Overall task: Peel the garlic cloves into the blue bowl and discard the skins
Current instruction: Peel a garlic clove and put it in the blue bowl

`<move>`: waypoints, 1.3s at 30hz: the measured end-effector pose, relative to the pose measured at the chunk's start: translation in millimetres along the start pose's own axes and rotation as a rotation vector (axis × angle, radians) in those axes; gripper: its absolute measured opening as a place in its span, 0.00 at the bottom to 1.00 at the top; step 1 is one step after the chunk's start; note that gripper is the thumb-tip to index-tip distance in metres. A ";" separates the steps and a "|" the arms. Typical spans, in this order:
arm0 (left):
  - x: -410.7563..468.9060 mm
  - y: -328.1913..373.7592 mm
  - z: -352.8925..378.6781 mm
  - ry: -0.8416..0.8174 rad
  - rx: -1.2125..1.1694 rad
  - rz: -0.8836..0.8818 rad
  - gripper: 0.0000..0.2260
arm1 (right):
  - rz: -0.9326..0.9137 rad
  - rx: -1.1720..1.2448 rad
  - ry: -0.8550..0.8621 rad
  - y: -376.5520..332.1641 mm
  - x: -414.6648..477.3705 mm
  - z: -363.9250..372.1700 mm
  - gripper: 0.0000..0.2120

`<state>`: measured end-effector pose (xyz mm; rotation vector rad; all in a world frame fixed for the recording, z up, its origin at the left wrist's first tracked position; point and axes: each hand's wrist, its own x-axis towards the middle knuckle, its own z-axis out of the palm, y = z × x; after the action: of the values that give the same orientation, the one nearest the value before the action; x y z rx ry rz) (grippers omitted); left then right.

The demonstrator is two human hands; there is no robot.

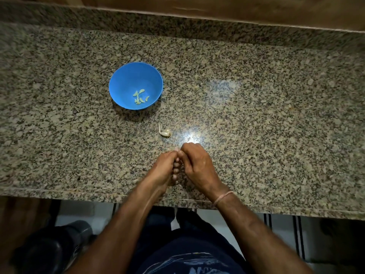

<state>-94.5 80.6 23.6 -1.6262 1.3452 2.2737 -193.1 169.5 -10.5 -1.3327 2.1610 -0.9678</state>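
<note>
Your left hand [165, 168] and right hand [198, 165] both grip what looks like a garlic clove [176, 149] at the fingertips, with the blue bowl [126, 80] ahead-left, nearer your left hand.

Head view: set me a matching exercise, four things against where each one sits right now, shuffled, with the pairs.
1 blue bowl
2 peeled cloves
3 garlic scrap
4 left hand and right hand

A inside the bowl
B on the counter, between bowl and hands
C near the counter's front edge, fingertips together pinching a small clove
D on the counter, beyond the scrap

Pairs: 1-D, 2-A, 3-B, 4-C
</note>
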 end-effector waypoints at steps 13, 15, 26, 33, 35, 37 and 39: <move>-4.8 -7.7 15.4 0.199 0.155 0.334 0.15 | 0.388 0.485 -0.084 -16.6 8.3 -11.1 0.18; -2.7 -7.8 14.2 0.070 -0.144 0.139 0.18 | 0.225 0.326 -0.045 -14.5 9.3 -11.1 0.17; 2.8 -13.9 12.2 0.181 -0.080 0.147 0.16 | 0.365 0.576 -0.004 -1.7 -0.1 -15.2 0.02; 0.6 -13.3 17.5 0.238 0.079 0.325 0.16 | 0.442 0.583 -0.009 -2.3 1.7 -10.0 0.11; 1.8 -17.0 17.2 0.254 0.179 0.377 0.15 | 0.473 0.622 0.005 -1.9 2.1 -10.9 0.13; 2.0 -20.2 16.4 0.280 0.231 0.411 0.09 | 0.485 0.626 0.019 -0.5 2.2 -14.4 0.14; -0.1 -21.4 15.8 0.321 0.199 0.442 0.04 | 0.484 0.602 0.022 2.2 2.9 -17.5 0.15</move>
<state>-95.9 104.3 11.7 -1.8272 2.1181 2.0347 -207.3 173.5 -0.4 -0.4913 1.8472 -1.2751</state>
